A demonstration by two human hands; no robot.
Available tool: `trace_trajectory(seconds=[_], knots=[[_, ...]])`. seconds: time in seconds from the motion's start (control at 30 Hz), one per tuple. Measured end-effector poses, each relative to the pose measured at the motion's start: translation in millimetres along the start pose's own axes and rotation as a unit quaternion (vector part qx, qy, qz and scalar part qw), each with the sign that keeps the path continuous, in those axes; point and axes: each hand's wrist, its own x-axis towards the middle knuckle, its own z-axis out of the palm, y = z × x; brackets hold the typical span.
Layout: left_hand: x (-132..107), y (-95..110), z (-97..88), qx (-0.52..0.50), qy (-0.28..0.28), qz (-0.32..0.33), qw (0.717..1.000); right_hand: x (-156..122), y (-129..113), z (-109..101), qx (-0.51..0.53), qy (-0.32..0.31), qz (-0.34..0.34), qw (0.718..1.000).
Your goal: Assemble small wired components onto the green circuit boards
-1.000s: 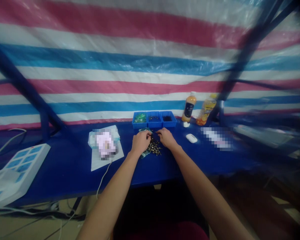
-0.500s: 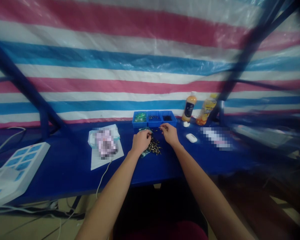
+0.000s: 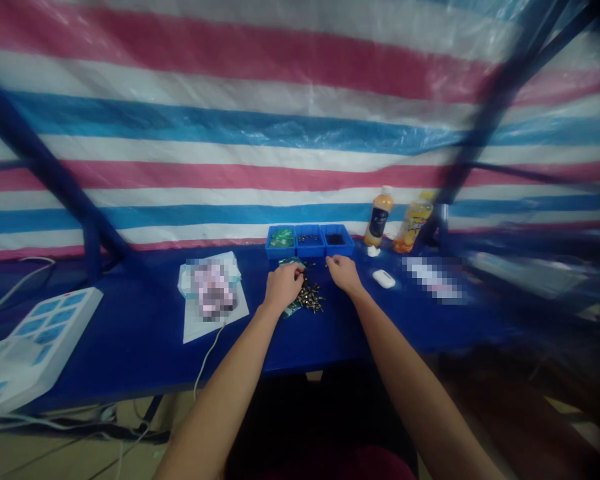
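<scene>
A pile of small brass-coloured metal parts (image 3: 311,298) lies on the blue table. My left hand (image 3: 284,285) is at the left edge of this pile, its fingers curled together; whatever they hold is too small to name. To the right of the pile, just in front of the bins, my right hand (image 3: 343,272) is closed in a pinch, and its contents cannot be made out. Beneath and beside my left hand shows a greenish plastic bag (image 3: 293,309). Behind the hands stand a blue bin of green pieces (image 3: 281,240), a bin of small metal parts (image 3: 309,240) and a bin of dark parts (image 3: 337,240).
Two drink bottles, one with a dark label (image 3: 379,219) and one yellow (image 3: 413,225), stand back right. Nearer are a white case (image 3: 384,279) and crumpled tissue (image 3: 373,251). On the left are a paper sheet (image 3: 193,330) and a large power strip (image 3: 63,340).
My right hand has drawn slightly down from the bins and its fingers have curled in more. My left hand stays by the pile, and the whole view has shifted a little.
</scene>
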Motion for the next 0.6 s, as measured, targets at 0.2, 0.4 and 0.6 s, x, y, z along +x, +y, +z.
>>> trace_trajectory(seconds=[0.2,0.4,0.6], knots=[[0,-1,1.2,-0.007,0.001,0.000,1.000,2,2,0,0.099,0.017,0.027,0.995],[0,0,0.6,-0.013,0.006,0.002,1.000,9,-1,3,0.274,0.029,0.008,0.961],[0,1,0.2,-0.017,0.013,0.000,1.000,7,6,2,0.121,0.020,-0.016,0.992]])
